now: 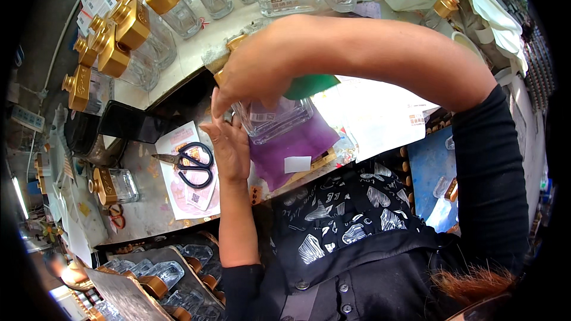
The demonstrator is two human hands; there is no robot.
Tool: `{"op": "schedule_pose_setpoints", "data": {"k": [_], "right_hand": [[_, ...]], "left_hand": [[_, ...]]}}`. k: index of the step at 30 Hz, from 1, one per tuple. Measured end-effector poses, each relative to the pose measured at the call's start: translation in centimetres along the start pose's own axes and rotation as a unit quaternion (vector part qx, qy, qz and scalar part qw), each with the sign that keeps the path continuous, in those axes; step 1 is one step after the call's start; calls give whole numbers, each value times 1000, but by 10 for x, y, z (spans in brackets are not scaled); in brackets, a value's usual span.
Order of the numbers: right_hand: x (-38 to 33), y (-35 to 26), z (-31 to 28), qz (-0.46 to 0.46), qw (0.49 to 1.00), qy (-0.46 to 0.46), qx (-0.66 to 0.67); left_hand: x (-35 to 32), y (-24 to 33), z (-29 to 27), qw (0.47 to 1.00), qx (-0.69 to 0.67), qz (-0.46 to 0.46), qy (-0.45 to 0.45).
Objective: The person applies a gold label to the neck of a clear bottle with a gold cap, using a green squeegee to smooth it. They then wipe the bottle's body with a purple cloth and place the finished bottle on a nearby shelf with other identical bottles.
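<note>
A clear glass bottle (276,120) lies tilted on a purple cloth (276,163) in front of me. My right hand (259,65) reaches across from the right, its fingers curled down over the bottle's gold upper part, which it mostly hides. From under that palm a green piece (312,86) sticks out; its kind is unclear. My left hand (229,145) is at the bottle's left side, fingers bent against it and meeting the right fingertips. A small white paper piece (297,164) lies on the cloth. Black-handled scissors (195,164) rest on printed papers left of my left hand.
Several gold-topped glass bottles (134,27) stand on a raised shelf at the back. A dark phone (131,122) leans at its front left. Another bottle (113,186) lies at left, near orange-handled scissors (117,217). White papers (383,119) cover the right side.
</note>
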State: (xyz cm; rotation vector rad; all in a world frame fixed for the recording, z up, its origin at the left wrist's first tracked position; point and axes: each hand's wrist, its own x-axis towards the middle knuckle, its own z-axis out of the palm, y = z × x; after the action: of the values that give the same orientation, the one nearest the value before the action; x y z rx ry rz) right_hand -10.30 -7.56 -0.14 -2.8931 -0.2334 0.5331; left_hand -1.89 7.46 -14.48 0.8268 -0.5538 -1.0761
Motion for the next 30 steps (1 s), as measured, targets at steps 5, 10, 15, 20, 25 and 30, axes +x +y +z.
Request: {"op": "schedule_pose_setpoints", "data": {"k": [5, 10, 15, 20, 25, 30], "right_hand": [[-12, 5, 9, 5, 976, 215, 25], [-57, 16, 52, 291, 790, 465, 272], [-49, -18, 140, 351, 756, 374, 406], [-43, -12, 153, 295, 760, 375, 441], [-44, -6, 143, 241, 714, 394, 526], [-28, 2, 150, 283, 697, 441, 490]], "left_hand": [[-1, 11, 25, 971, 235, 30, -5], [1, 15, 9, 993, 112, -21, 10], [7, 15, 15, 984, 174, -35, -13], [-4, 10, 19, 973, 227, -3, -44], [7, 18, 14, 978, 209, -9, 8], [15, 20, 13, 965, 260, -13, 24]]}}
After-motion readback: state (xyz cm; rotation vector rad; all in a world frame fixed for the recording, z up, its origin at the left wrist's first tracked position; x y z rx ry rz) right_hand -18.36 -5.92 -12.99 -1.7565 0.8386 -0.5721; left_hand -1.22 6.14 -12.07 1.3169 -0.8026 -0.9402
